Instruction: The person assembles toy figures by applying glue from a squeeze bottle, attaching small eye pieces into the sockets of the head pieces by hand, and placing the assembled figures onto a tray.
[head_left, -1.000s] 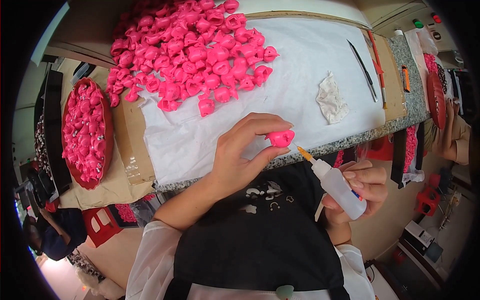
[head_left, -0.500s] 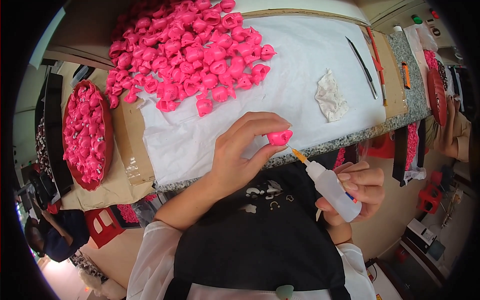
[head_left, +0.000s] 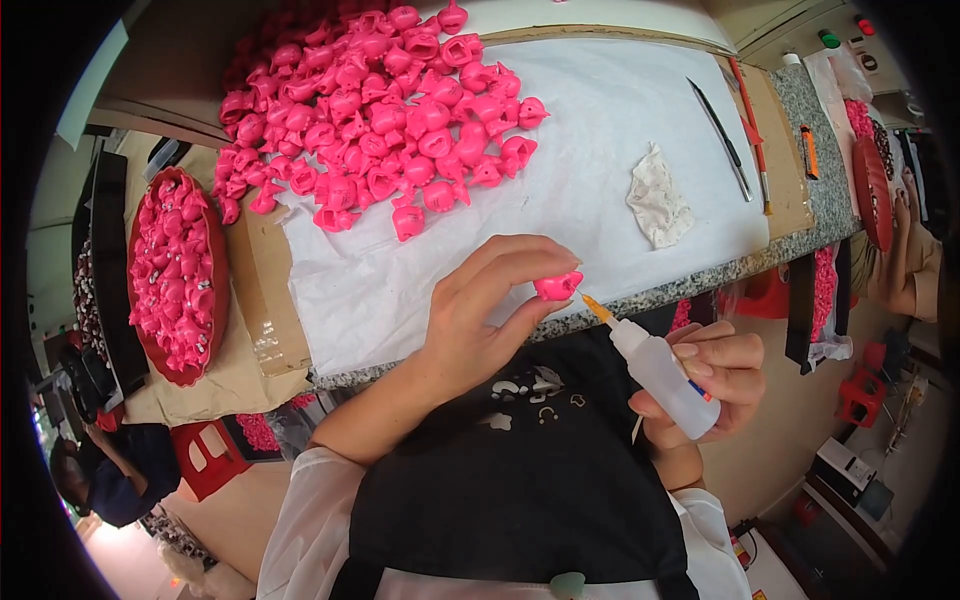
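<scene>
Up front, left hand (head_left: 480, 320) pinching a small glossy pink moulded plastic piece (head_left: 558, 286) between fingertips and thumb, held just over the near edge of the speckled grey stone surface (head_left: 830, 190). Right hand (head_left: 715, 385) clenched around a soft translucent white plastic squeeze bottle (head_left: 665, 378), tilted, its slim orange nozzle tip (head_left: 594, 307) just beside the pink piece, perhaps touching. Behind, spread over wrinkled white paper sheet (head_left: 600, 130), a large heap of matching pink lumpy plastic pieces (head_left: 380, 110). To the left, on flat brown cardboard (head_left: 255, 290), a round dark red tray (head_left: 178, 275) filled with more pink pieces. Right of the heap, a crumpled white rag (head_left: 657, 195), then a thin dark metal blade (head_left: 720, 125) and an orange-handled tool (head_left: 748, 125).
</scene>
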